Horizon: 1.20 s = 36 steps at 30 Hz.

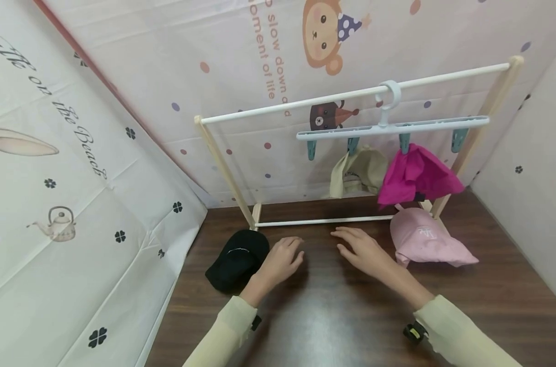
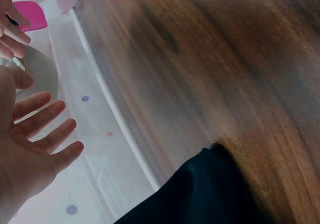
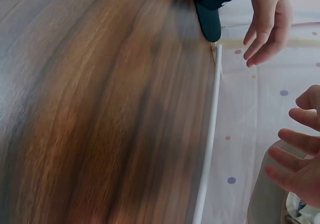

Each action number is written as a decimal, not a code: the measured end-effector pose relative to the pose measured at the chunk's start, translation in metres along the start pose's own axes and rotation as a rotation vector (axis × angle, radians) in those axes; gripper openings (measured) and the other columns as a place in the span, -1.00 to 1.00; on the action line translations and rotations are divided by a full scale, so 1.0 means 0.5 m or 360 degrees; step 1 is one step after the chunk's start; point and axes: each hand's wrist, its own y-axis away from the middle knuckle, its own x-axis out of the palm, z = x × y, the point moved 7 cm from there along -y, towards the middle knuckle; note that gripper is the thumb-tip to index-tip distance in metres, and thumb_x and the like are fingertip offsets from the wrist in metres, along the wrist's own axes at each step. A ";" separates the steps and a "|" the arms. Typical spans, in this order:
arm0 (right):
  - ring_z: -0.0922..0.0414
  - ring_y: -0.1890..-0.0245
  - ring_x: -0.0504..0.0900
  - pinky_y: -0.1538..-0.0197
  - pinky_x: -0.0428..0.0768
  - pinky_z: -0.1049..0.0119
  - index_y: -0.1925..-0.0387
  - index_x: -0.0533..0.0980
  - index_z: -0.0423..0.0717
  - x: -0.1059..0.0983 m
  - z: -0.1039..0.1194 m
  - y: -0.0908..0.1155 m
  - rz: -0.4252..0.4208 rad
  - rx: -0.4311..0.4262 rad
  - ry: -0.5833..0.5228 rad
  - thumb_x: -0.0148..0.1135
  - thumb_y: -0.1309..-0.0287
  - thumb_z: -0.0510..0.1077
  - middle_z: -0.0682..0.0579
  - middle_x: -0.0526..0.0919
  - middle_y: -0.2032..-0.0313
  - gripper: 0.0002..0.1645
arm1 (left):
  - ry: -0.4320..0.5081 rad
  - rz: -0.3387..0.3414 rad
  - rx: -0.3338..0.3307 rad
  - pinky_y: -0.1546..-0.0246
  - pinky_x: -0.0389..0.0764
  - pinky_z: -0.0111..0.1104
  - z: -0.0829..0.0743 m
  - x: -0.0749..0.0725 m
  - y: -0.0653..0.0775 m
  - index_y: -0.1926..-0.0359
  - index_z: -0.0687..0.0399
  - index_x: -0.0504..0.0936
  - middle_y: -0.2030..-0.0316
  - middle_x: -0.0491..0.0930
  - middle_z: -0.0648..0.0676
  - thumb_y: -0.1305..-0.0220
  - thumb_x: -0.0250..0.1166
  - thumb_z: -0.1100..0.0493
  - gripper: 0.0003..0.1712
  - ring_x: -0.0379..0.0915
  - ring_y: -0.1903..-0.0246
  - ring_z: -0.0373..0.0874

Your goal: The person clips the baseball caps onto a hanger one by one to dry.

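Note:
My left hand (image 1: pixel 281 260) hovers over the table just right of a black cap (image 1: pixel 241 259), its fingers spread and holding nothing. To the right, my right hand (image 1: pixel 362 251) reaches forward with relaxed, parted fingers, also holding nothing. A pink cap (image 1: pixel 420 237) with a white logo sits on the table beyond that hand. Above, a pale blue clip hanger (image 1: pixel 346 132) hangs by its hook from the rack's top bar. A beige cap (image 1: pixel 365 168) and a magenta cap (image 1: pixel 417 176) dangle from its teal clips. In the left wrist view the left hand (image 2: pixel 40 139) shows its open palm.
The rack has a white top bar (image 1: pixel 282 106), wooden side posts (image 1: pixel 224 171) and a low white bar (image 1: pixel 323 221) near the tabletop. Printed cloth (image 1: pixel 144 51) covers the back and both sides. Two teal clips, the leftmost clip (image 1: pixel 311 150) and rightmost clip (image 1: pixel 458 139), hold nothing.

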 end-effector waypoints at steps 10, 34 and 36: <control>-0.22 -0.28 0.49 -0.27 0.49 -0.20 -0.27 0.54 -0.11 0.042 0.027 -0.005 0.0070 0.0021 -0.0068 0.24 -0.38 -0.15 -0.19 0.54 -0.27 -0.54 | -0.0074 -0.0038 -0.0051 -0.25 0.53 -0.13 0.017 -0.017 0.028 -0.23 0.08 0.59 -0.19 0.59 0.10 -0.49 0.20 0.07 -0.61 0.49 -0.22 -0.01; -0.13 -0.32 0.46 -0.27 0.51 -0.14 -0.31 0.51 -0.04 0.104 0.089 -0.022 0.0215 -0.0011 -0.0119 0.23 -0.42 -0.07 -0.11 0.51 -0.32 -0.52 | -0.0187 -0.0116 -0.0097 -0.23 0.51 0.03 0.077 -0.063 0.089 -0.22 0.10 0.59 -0.19 0.57 0.13 -0.40 0.29 0.07 -0.57 0.46 -0.21 0.12; -0.11 -0.34 0.44 -0.29 0.50 -0.13 -0.32 0.50 -0.03 0.110 0.095 -0.028 0.0233 -0.0004 -0.0131 0.21 -0.44 -0.06 -0.10 0.49 -0.33 -0.52 | -0.0202 -0.0104 -0.0114 -0.24 0.49 0.05 0.085 -0.066 0.093 -0.24 0.09 0.58 -0.21 0.56 0.13 -0.40 0.28 0.06 -0.55 0.44 -0.23 0.12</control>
